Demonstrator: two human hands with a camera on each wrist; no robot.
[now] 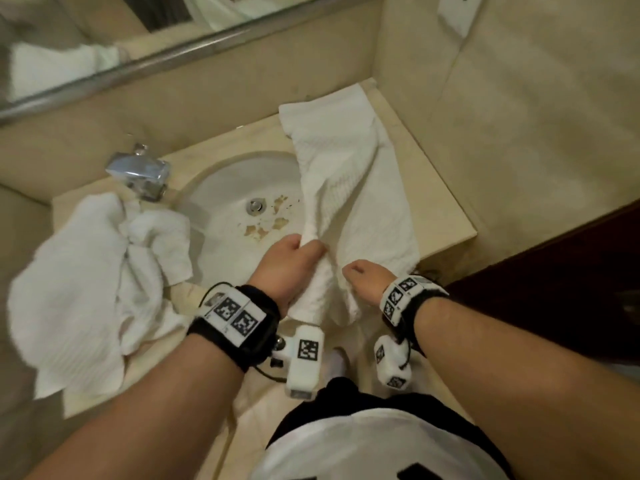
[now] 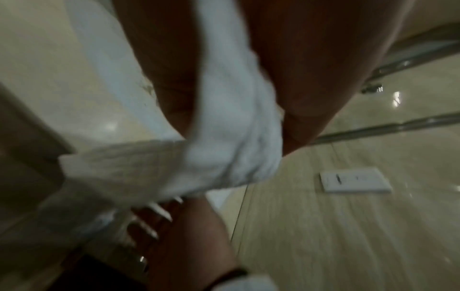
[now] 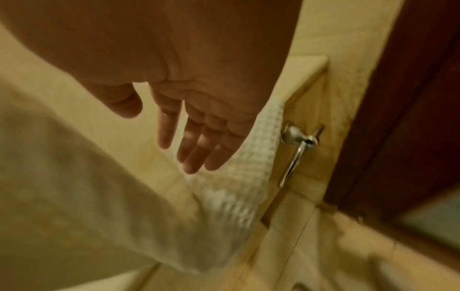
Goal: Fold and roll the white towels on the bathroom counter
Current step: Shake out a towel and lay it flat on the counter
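A white waffle-weave towel [image 1: 349,174] lies stretched across the beige stone table [image 1: 446,202] on the right side of the head view, its far end near the back corner and its near end hanging over the front edge at centre frame. The left hand [image 1: 291,261] is clamped round a bunched, twisted edge of this towel just in front of the white sink basin [image 1: 228,188]; the left wrist view shows the cloth [image 2: 231,137] squeezed between thumb and fingers. The right hand [image 1: 363,275] sits just right of it, lower centre of the frame, its fingers loosely spread and relaxed, holding nothing; in the right wrist view the fingers [image 3: 194,149] hang straight beside the draped fabric [image 3: 239,177]. A second white towel [image 1: 90,278] lies crumpled in a heap at the left of the frame, spilling over the table's front edge, next to the chrome faucet [image 1: 138,171]. A mirror [image 1: 104,39] fills the upper left.
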